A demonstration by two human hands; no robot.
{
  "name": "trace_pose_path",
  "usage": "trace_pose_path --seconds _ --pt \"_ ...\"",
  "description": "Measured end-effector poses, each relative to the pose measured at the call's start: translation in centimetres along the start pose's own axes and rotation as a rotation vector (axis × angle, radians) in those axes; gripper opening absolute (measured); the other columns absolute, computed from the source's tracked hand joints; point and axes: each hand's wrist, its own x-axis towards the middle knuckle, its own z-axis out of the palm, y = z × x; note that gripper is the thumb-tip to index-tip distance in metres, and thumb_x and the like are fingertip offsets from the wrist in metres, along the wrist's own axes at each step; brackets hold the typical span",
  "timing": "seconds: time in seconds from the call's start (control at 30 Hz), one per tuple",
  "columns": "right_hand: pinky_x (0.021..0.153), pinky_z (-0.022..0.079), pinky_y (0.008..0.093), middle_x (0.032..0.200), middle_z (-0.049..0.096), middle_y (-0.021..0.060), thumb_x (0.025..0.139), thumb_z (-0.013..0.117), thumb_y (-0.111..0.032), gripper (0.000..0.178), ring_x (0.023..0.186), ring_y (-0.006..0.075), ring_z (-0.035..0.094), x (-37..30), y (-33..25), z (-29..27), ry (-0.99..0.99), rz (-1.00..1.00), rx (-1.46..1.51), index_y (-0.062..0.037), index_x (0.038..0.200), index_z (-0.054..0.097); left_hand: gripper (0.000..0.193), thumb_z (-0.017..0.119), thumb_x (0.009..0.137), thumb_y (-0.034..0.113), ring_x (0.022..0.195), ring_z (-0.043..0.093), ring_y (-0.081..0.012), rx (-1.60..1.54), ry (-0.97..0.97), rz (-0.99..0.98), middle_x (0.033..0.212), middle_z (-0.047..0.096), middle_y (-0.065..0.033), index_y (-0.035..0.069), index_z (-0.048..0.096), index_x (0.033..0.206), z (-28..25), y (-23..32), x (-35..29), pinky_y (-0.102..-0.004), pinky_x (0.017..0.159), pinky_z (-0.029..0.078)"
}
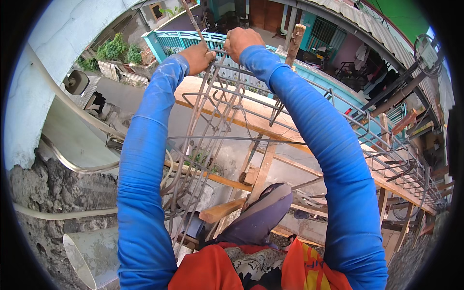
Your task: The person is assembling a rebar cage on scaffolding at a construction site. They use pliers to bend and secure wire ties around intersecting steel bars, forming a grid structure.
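Both my arms, in blue sleeves, reach forward to the far end of a steel rebar cage [212,104]. My left hand [197,58] is closed around rebar at the cage's top corner, thumb toward the right. Just to its right and slightly higher, my right hand [243,42] is curled in a fist over the same corner. A short stretch of rebar [220,51] shows between the two hands; what lies inside the right fist is mostly hidden. Hooked bar ends and thin tie wire hang below the hands. A thin wooden stick [192,20] rises behind my left hand.
A wooden formwork board [261,126] runs beneath another rebar cage [391,164] to the right. Timber braces [263,169] cross below, around my bent leg [261,217]. At left are a rough wall [63,188], bent conduits and a wide pipe [92,258]. A wooden post [294,43] stands beyond.
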Motion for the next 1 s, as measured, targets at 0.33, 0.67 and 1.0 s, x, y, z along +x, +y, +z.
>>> trace_pose_path --seconds 0.33,0.67,1.0 --pt "0.080 0.055 0.0471 0.085 0.070 0.0191 0.089 0.055 -0.023 0.020 0.082 0.0391 0.068 1.5 0.5 2.2 0.111 -0.252 -0.146 -0.0112 0.090 0.071 0.038 0.046 0.102 0.035 0.086 0.064 -0.0255 -0.110 0.063 0.060 0.095 0.062 -0.0160 0.003 0.043 0.121 1.3 -1.8 1.6 -0.0392 0.082 0.049" --pt "0.080 0.056 0.0461 0.087 0.071 0.0195 0.091 0.057 -0.027 0.023 0.083 0.0377 0.069 2.0 -0.2 2.9 0.084 -0.358 -0.210 -0.0101 0.093 0.072 0.041 0.051 0.100 0.037 0.084 0.068 -0.0235 -0.097 0.101 0.029 0.099 0.066 -0.0174 0.003 0.046 0.123 0.9 -1.2 0.9 -0.0368 0.082 0.051" --pt "0.081 0.058 0.0415 0.097 0.072 0.0167 0.093 0.058 -0.021 0.019 0.091 0.0332 0.070 2.4 -1.3 0.8 -0.097 -0.617 -0.576 -0.0100 0.099 0.073 0.044 0.056 0.095 0.040 0.106 0.064 -0.0358 0.035 0.120 0.050 0.114 0.066 -0.0231 0.002 0.062 0.116 -0.2 -1.1 0.8 -0.0420 0.097 0.047"
